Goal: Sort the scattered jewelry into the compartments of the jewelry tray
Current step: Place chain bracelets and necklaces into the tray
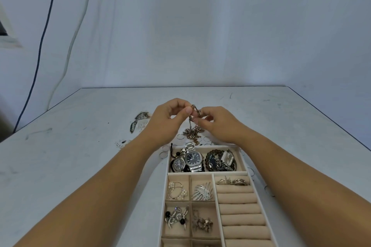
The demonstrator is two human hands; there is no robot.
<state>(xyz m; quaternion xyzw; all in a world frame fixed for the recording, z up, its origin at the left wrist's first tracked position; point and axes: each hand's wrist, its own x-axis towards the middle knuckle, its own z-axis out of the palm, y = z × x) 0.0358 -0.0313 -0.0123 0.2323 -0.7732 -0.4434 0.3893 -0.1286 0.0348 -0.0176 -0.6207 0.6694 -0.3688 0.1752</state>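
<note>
Both hands, left hand (170, 115) and right hand (216, 122), are pinching a chain bracelet (193, 120) above the surface (80, 156); wide bare room is lying leftward, and the jewelry tray (244, 163) is running off the bottom edge.

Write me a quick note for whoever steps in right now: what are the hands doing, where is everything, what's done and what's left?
Left hand and right hand: both pinch one chain above the table, its lower end trailing into a chain pile.
Jewelry tray: watches and bracelets in the far compartments; pearls, brooch, earrings and a few rings already sorted.
Left: the held chain, the pile, thin hoops around the tray's far end, and the pieces on the table to the left. Most ring rolls are unfilled.
</note>
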